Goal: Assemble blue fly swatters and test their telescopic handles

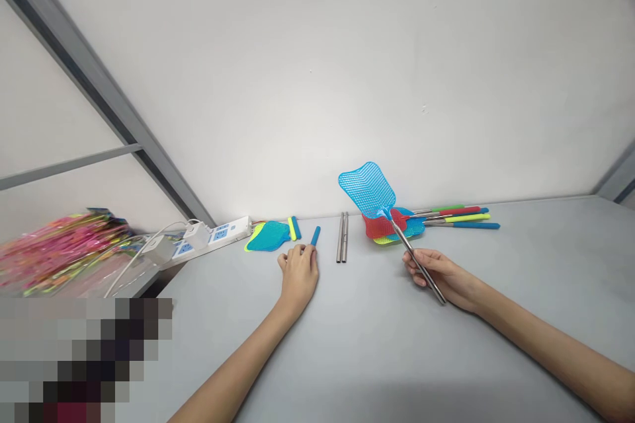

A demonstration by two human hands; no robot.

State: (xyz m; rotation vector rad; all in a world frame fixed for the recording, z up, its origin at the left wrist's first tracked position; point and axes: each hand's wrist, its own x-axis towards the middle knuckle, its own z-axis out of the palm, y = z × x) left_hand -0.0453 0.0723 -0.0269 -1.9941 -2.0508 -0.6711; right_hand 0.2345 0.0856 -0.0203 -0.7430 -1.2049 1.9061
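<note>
My right hand (441, 275) is closed round the metal rod of a blue fly swatter (368, 190), whose mesh head tilts up above the table. My left hand (299, 271) lies palm down on the grey table (377, 344), fingers stretched toward a short blue handle sleeve (315, 235) and touching its near end. Two bare metal rods (342, 237) lie side by side between my hands.
Finished swatters with red, green, yellow and blue handles (459, 217) are piled at the back right. Loose swatter heads and sleeves (272, 235) lie at the back left beside a white power strip (218, 236). Pink packaging (59, 254) sits far left.
</note>
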